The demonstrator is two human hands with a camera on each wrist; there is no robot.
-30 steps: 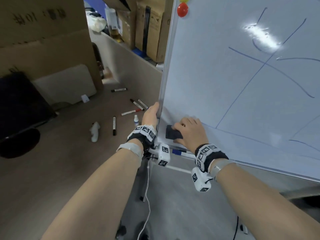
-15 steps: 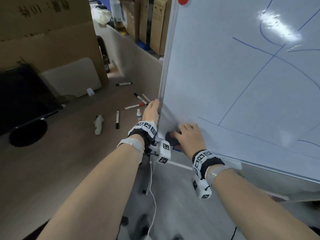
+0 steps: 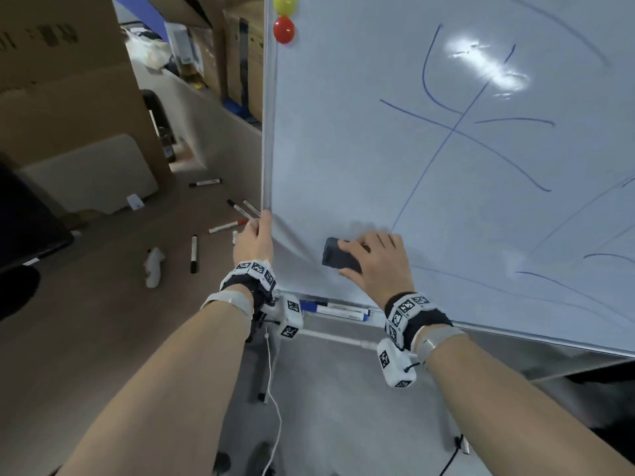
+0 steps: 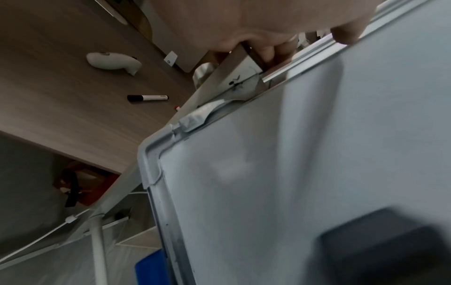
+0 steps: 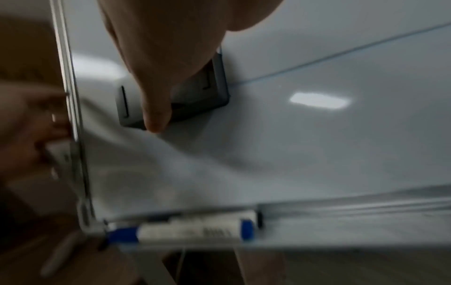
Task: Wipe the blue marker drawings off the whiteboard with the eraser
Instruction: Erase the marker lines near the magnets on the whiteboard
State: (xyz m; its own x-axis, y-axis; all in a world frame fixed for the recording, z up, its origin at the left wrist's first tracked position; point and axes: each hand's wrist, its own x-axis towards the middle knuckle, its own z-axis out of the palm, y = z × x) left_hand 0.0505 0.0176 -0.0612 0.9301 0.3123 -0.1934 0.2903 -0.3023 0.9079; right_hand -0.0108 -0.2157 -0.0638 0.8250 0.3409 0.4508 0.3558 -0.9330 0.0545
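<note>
Your right hand (image 3: 376,261) grips the eraser (image 3: 338,257) flat against the whiteboard (image 3: 378,173), near its lower left corner. Your left hand (image 3: 256,237) curls around the board's left edge, arm stretched forward.

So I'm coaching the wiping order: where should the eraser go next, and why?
Probably slide the eraser up and to the right along the whiteboard. The right hand presses it on a bare patch low on the board, the nearest blue line starts just above it, and the left hand steadies the edge.
</note>
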